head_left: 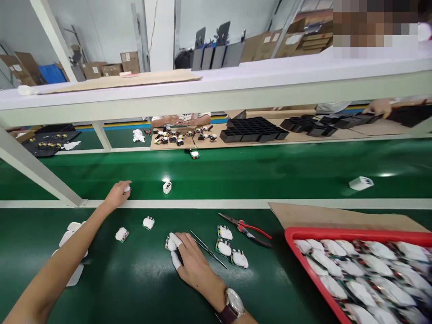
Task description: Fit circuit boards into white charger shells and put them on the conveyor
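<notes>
My left hand reaches over the green conveyor belt, its fingers curled by a small white patch; whether that is a part or a finger cover I cannot make out. White finger cots cover fingertips of my right hand, which is low over the near bench. Its thumb and finger close around a small circuit board with a white pad, partly hidden by them. Two similar boards, one and another, lie between my hands. Right of my right hand are tweezers and three more padded boards.
Red-handled pliers lie beyond the boards. A red tray full of padded boards fills the right. White housings stand on the belt. White covers sit under my left forearm. Co-workers' hands work across the belt.
</notes>
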Demonstrator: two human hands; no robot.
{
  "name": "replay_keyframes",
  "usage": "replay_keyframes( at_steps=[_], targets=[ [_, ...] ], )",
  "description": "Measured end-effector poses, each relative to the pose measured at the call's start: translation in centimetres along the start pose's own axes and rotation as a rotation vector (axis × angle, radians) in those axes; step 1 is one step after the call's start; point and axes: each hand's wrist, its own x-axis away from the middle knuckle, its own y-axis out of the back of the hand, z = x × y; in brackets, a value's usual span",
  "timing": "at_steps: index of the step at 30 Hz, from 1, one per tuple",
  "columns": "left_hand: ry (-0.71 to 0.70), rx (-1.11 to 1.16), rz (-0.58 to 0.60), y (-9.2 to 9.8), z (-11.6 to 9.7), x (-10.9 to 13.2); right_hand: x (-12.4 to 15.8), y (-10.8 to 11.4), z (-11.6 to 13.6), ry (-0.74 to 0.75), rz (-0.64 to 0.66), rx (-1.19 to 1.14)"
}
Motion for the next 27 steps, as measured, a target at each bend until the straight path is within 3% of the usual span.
replay_keyframes(
  at_steps=[5, 7, 9, 12, 17, 21, 24, 27],
  targets=[
    [-0.412, 0.159, 0.182, -3.3, -10.3, 5.3, 0.3, -0.4, -0.5, 0.006, -0.007, -0.026],
    [-0.514, 0.169, 0.240, -3.9, -13.0, 7.3, 0.6, -0.4, -0.9, 0.021, -0.017, -0.028],
    [-0.521, 0.148, 0.242, -3.6, -13.9, 8.7, 1.2, -0.3, -1.4, 0.042, -0.034, -0.024],
    [-0.419, 0.119, 0.112, -1.3, -12.2, 10.2, 1.9, -0.6, -2.3, 0.074, -0.052, -0.007],
    [-0.065, -0.224, -0.225, 4.5, -4.2, 14.6, 2.5, -1.1, -2.4, 0.066, -0.100, 0.092],
    [0.184, -0.482, -0.225, 6.0, 0.9, 17.2, 2.4, -1.0, -1.5, 0.087, -0.110, 0.163],
    [0.169, -0.390, -0.210, 4.9, 0.0, 16.8, 2.0, -0.3, -0.9, 0.075, -0.089, 0.161],
    [-0.034, -0.040, -0.140, 3.0, -5.4, 15.7, 1.7, 0.5, -0.5, 0.055, -0.039, 0.138]
  ],
)
